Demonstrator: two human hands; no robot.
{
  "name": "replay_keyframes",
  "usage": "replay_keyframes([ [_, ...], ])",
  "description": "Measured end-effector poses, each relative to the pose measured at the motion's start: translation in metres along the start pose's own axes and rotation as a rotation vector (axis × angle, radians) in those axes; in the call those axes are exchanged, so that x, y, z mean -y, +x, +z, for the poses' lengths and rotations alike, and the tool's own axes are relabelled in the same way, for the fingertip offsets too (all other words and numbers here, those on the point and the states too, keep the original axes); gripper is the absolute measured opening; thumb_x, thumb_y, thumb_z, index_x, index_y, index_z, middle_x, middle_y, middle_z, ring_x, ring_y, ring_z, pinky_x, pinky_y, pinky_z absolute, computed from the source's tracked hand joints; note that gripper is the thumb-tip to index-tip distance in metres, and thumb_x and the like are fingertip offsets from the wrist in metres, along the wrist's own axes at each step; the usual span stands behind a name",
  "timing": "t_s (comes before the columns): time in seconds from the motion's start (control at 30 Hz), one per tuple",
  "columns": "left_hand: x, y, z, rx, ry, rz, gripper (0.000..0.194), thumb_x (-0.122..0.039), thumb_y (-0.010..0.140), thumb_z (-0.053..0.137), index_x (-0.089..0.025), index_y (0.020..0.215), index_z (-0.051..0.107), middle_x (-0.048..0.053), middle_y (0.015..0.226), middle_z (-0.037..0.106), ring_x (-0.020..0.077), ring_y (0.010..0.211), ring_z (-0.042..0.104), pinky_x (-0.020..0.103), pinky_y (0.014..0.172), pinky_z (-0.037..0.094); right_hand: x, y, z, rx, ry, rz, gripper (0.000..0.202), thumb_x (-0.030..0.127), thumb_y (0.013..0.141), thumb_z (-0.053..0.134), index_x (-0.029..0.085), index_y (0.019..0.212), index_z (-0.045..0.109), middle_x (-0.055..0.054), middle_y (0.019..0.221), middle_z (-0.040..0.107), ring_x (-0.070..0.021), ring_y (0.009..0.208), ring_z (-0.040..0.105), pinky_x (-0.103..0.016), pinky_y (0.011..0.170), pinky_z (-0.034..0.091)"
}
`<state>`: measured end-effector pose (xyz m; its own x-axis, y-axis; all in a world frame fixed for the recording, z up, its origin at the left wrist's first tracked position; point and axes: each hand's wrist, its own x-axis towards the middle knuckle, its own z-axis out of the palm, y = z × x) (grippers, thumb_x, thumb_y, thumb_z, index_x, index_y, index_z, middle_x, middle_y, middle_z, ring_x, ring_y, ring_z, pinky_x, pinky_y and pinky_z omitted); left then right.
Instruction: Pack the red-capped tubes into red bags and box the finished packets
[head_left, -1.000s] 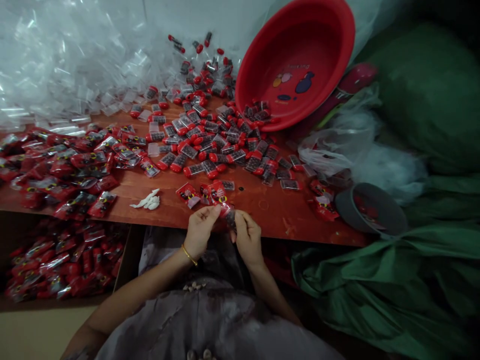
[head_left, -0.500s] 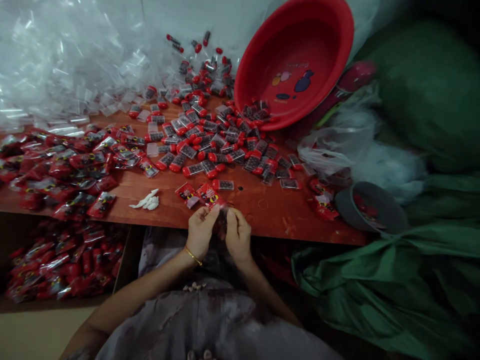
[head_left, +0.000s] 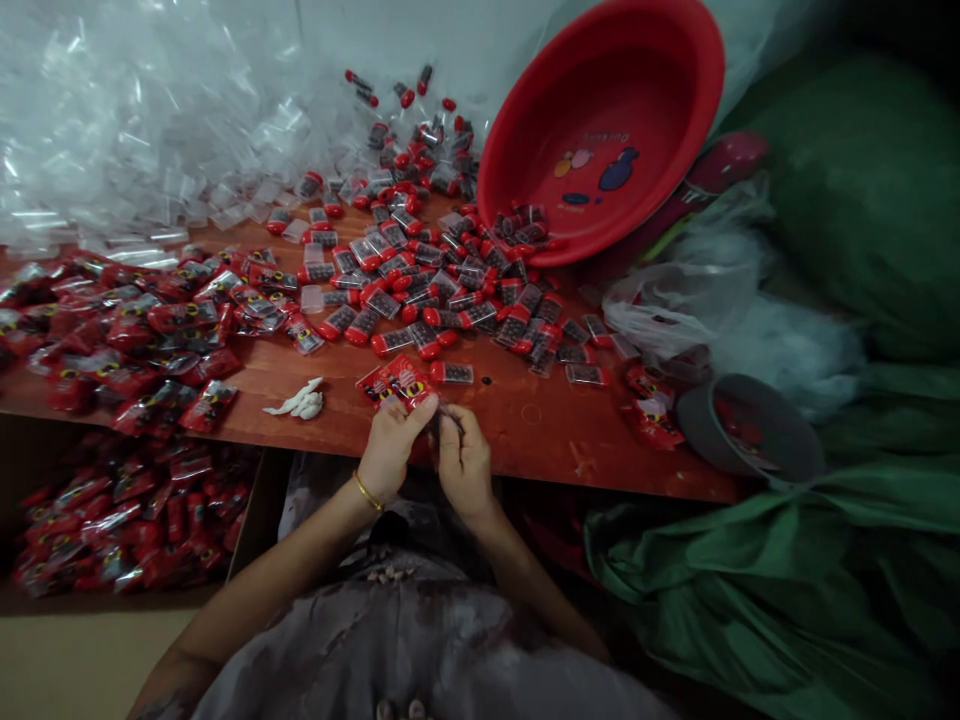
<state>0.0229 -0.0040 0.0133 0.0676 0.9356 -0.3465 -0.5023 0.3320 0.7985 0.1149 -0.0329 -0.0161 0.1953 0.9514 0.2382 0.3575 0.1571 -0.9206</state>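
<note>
My left hand (head_left: 391, 440) and my right hand (head_left: 466, 462) meet at the table's front edge, fingers closed in a pinch. Between the fingertips is a small dark, see-through packet (head_left: 441, 414), mostly covered by the fingers. Just beyond my left thumb lie flat red printed packets (head_left: 394, 380) with a yellow ring design. A clear tube with a red cap and dark beads (head_left: 453, 373) rests on the table just past my fingers. Many more such bead tubes (head_left: 390, 250) are heaped behind it.
Filled red packets (head_left: 150, 320) pile up at the left, above a box of more packets (head_left: 135, 520). A white crumpled scrap (head_left: 301, 400) lies nearby. Clear empty tubes (head_left: 150, 120) fill the back left. A red basin (head_left: 517, 120) leans behind; a grey bowl (head_left: 697, 425) stands right.
My hands have shifted slightly left and turned, with the right fingers curling more around the small packet. The whole view has moved a little; the table piles look the same.
</note>
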Motion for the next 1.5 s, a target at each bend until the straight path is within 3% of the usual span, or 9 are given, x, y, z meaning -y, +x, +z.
replay_keyframes([
  [0.17,-0.007,0.005,0.001,0.058,0.002,-0.077,0.034,-0.039,0.049,0.083,-0.011,0.063,0.068,0.003,0.058,0.065,0.0103,0.052,0.057,0.020,0.052,0.045,0.000,-0.004,0.003,-0.029,-0.029,-0.016,0.022,0.036,0.090,0.040,0.019,0.095,0.054,-0.008,0.087,0.064,-0.0174,0.078,0.061,-0.029,0.067,0.049],
  [0.37,-0.007,-0.005,-0.001,0.209,0.140,-0.159,0.038,-0.050,0.063,0.071,-0.013,0.068,0.067,0.000,0.040,0.054,0.0115,0.030,0.047,0.021,0.029,0.029,0.008,-0.008,0.008,0.070,0.332,0.319,0.033,0.048,0.092,0.032,0.023,0.078,0.048,0.007,0.054,0.042,-0.0085,0.039,0.038,-0.020,0.039,0.035],
  [0.53,-0.007,0.000,-0.003,0.067,-0.004,0.052,0.039,-0.049,0.059,0.075,-0.013,0.068,0.068,0.000,0.057,0.063,0.0069,0.050,0.053,0.018,0.051,0.044,0.004,-0.003,0.005,0.006,0.194,0.142,0.030,0.047,0.090,0.039,0.020,0.089,0.054,-0.002,0.080,0.057,-0.0134,0.072,0.054,-0.025,0.065,0.046],
  [0.6,-0.004,0.001,-0.003,0.058,-0.019,0.055,0.036,-0.047,0.059,0.076,-0.012,0.066,0.068,0.000,0.060,0.064,0.0071,0.055,0.053,0.018,0.057,0.044,0.001,-0.002,0.007,-0.008,0.159,0.148,0.031,0.046,0.091,0.037,0.020,0.088,0.054,-0.002,0.078,0.057,-0.0137,0.071,0.053,-0.026,0.065,0.046],
  [0.8,-0.001,-0.004,-0.004,0.042,0.038,0.019,0.037,-0.048,0.055,0.078,-0.014,0.065,0.067,-0.004,0.048,0.055,0.0054,0.042,0.042,0.018,0.042,0.034,0.006,0.003,0.018,-0.045,0.245,0.219,0.032,0.049,0.089,0.037,0.021,0.085,0.050,-0.003,0.081,0.058,-0.0140,0.073,0.055,-0.026,0.068,0.048],
  [1.0,-0.005,-0.001,-0.010,0.076,0.040,0.069,0.035,-0.050,0.064,0.071,-0.015,0.063,0.066,-0.002,0.050,0.057,0.0081,0.048,0.049,0.020,0.050,0.041,0.012,0.003,0.014,0.083,0.338,0.365,0.032,0.054,0.088,0.036,0.023,0.086,0.046,0.004,0.066,0.048,-0.0105,0.049,0.043,-0.022,0.043,0.039],
  [1.2,0.004,-0.006,-0.006,0.066,0.049,0.086,0.032,-0.045,0.061,0.075,-0.015,0.070,0.071,-0.001,0.058,0.062,0.0103,0.057,0.053,0.021,0.057,0.043,0.007,0.006,0.017,-0.129,0.123,0.188,0.032,0.052,0.087,0.039,0.021,0.081,0.048,-0.001,0.078,0.055,-0.0141,0.073,0.053,-0.027,0.070,0.046],
  [1.3,0.002,-0.006,-0.010,0.060,0.031,0.077,0.031,-0.044,0.060,0.076,-0.014,0.066,0.069,-0.001,0.058,0.062,0.0102,0.056,0.053,0.021,0.055,0.043,0.009,0.010,0.018,-0.041,0.168,0.177,0.032,0.051,0.088,0.038,0.021,0.083,0.049,-0.001,0.077,0.056,-0.0135,0.070,0.054,-0.026,0.065,0.047],
  [1.5,-0.015,0.003,-0.018,-0.003,-0.003,0.040,0.035,-0.047,0.061,0.075,-0.013,0.066,0.066,-0.003,0.049,0.055,0.0055,0.040,0.042,0.018,0.039,0.033,0.010,0.007,0.008,0.350,0.426,0.274,0.032,0.049,0.086,0.046,0.023,0.105,0.047,0.006,0.062,0.054,-0.0073,0.039,0.044,-0.022,0.042,0.043],
])
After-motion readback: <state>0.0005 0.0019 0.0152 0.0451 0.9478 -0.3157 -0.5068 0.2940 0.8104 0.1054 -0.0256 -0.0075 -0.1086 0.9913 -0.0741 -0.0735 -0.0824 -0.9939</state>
